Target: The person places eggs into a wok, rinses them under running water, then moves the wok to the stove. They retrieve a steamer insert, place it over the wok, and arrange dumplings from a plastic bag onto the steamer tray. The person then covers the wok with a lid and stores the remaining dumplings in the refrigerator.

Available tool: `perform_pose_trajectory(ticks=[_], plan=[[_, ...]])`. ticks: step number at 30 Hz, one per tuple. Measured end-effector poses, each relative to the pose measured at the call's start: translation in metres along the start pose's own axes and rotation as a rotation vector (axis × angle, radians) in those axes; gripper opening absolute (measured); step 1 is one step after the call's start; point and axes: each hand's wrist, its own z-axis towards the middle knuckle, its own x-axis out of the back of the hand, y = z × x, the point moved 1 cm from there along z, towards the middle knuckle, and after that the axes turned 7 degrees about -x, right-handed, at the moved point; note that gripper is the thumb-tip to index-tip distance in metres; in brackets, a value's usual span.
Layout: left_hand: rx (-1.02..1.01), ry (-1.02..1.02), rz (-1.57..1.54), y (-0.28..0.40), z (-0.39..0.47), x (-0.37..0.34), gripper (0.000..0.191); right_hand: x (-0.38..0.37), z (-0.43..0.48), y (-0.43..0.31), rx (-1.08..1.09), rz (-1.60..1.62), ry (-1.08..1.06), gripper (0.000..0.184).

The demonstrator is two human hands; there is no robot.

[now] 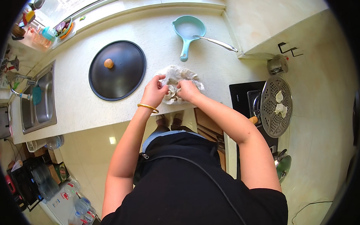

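A clear plastic bag (181, 73) lies open near the counter's front edge, with several pale, pleated dumplings (170, 95) in it. My left hand (154, 92) is at the bag's left side, thumb and fingers apart, with nothing seen between them. Over the bag's right half, my right hand (188, 90) reaches in with its fingers bent down. Its fingertips are partly hidden, so whether they pinch a dumpling does not show. Two more dumplings (281, 110) sit on a perforated metal steamer plate (269, 115) to the right, above the black gas stove (243, 98).
Left of the bag lies a black pan lid (117, 77) with a wooden knob. Behind it are a light-blue ladle-shaped pan (185, 48) and a metal-handled utensil (221, 44) resting in it. A steel sink (43, 98) is at far left, a steel pot (277, 65) behind the stove.
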Motion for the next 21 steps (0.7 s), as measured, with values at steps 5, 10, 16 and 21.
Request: perform_pose_trajectory(ticks=[5, 10, 16, 21], plan=[[0.107, -0.007, -0.479, 0.0, 0.001, 0.016, 0.037, 0.042, -0.016, -0.005, -0.013, 0.134, 0.074, 0.028], [0.179, -0.009, -0.543, 0.016, -0.005, 0.03, 0.04, 0.147, -0.086, 0.007, -0.098, 0.56, 0.332, 0.029], [0.196, -0.102, -0.593, 0.018, 0.003, 0.042, 0.04, 0.226, -0.194, 0.177, -0.385, 0.808, 1.185, 0.03], [0.214, -0.144, -0.565, 0.02, 0.009, 0.043, 0.041, 0.244, -0.235, 0.321, -0.752, 0.378, 1.216, 0.035]])
